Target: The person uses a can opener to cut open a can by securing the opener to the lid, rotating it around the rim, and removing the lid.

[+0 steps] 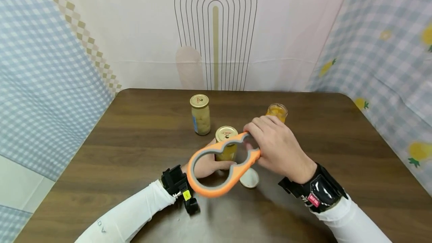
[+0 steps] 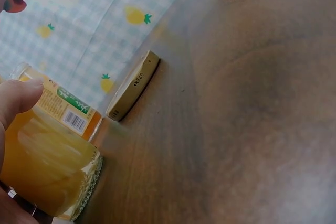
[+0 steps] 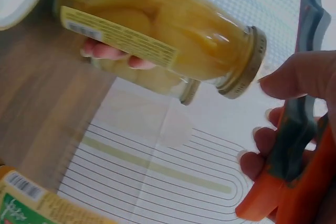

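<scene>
My left hand (image 1: 204,167) grips a glass jar (image 1: 226,133) of yellow fruit with a gold lid; in the left wrist view the jar (image 2: 50,163) stands at the table surface. My right hand (image 1: 278,146) holds an orange jar opener (image 1: 212,191) with a grey scalloped inner edge. In the head view, the opener's large loop hangs in front of the left hand and the jar. The right wrist view shows the jar's lid (image 3: 245,64) apart from the opener, near the right thumb. The right hand hides part of the opener's handles.
A loose lid (image 1: 249,178) lies upside down in front of the held jar. Behind the right hand stands a lidless jar (image 1: 277,111) with orange contents. Another gold-lidded jar (image 1: 201,118) with pale contents stands farther back on the wooden table (image 1: 145,123). Patterned cloths surround the table.
</scene>
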`<state>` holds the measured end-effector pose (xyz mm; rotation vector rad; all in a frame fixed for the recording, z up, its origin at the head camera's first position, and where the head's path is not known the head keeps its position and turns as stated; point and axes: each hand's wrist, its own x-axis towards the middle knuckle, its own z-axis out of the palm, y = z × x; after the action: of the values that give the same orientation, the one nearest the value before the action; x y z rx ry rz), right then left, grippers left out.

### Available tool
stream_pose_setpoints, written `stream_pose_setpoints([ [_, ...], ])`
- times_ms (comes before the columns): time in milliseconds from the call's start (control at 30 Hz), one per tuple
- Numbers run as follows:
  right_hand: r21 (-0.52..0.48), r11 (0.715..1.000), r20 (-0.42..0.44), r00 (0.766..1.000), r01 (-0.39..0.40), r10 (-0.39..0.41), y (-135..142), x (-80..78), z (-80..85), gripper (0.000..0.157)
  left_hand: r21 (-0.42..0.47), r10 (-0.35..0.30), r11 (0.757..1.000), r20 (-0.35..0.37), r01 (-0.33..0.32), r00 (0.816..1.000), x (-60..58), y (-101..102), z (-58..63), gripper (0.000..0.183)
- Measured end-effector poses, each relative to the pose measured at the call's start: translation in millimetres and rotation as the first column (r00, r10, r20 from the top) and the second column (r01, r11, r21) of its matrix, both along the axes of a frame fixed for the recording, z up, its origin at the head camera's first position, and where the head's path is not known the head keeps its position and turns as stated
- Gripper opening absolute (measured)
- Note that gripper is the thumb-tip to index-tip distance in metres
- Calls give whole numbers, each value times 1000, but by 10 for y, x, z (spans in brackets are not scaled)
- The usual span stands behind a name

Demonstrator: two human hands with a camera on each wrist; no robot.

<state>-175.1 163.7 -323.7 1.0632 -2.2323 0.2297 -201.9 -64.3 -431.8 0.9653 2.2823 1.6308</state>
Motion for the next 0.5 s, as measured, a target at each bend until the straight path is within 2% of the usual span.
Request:
stream_pose_setpoints([
  [67, 2, 999, -5, 999, 32, -32, -17, -17, 21, 18, -39, 25, 999, -70, -28, 997, -5, 1, -34, 54],
  [100, 3, 999, -8, 999, 48, -48, -26, -25, 31, 18, -36, 16, 999, -117, -20, 993, -26, 8, -52, 53],
  [133, 5, 998, -13, 998, 62, -62, -33, -32, 38, 19, 21, -40, 999, -77, 41, 996, -46, 27, -53, 47],
  [167, 5, 997, -17, 997, 75, -75, -35, -37, 42, 19, 131, -162, 979, 16, 158, 987, -68, 55, -38, 49],
  [200, 5, 996, -21, 996, 86, -86, -35, -41, 44, 19, 264, -284, 932, 101, 249, 953, -84, 76, -16, 49],
  [300, -1, 994, -26, 994, 110, -110, -29, -37, 64, 20, 392, -454, 840, 133, 374, 881, -110, 138, 108, 48],
  [333, -2, 993, -25, 993, 117, -117, -24, -35, 69, 20, 473, -523, 796, 222, 378, 823, -100, 149, 159, 46],
  [367, -2, 993, -22, 992, 121, -121, -20, -32, 74, 20, 421, -503, 818, 193, 392, 843, -88, 151, 197, 48],
  [400, -2, 992, -18, 992, 125, -125, -17, -30, 77, 20, 309, -421, 874, 98, 375, 902, -78, 148, 218, 47],
  [467, -1, 991, -14, 991, 134, -134, -18, -27, 80, 20, 361, -474, 846, 173, 393, 863, -73, 150, 243, 45],
  [500, -2, 990, -12, 990, 138, -138, -18, -25, 80, 21, 494, -560, 781, 287, 381, 777, -69, 148, 245, 46],
])
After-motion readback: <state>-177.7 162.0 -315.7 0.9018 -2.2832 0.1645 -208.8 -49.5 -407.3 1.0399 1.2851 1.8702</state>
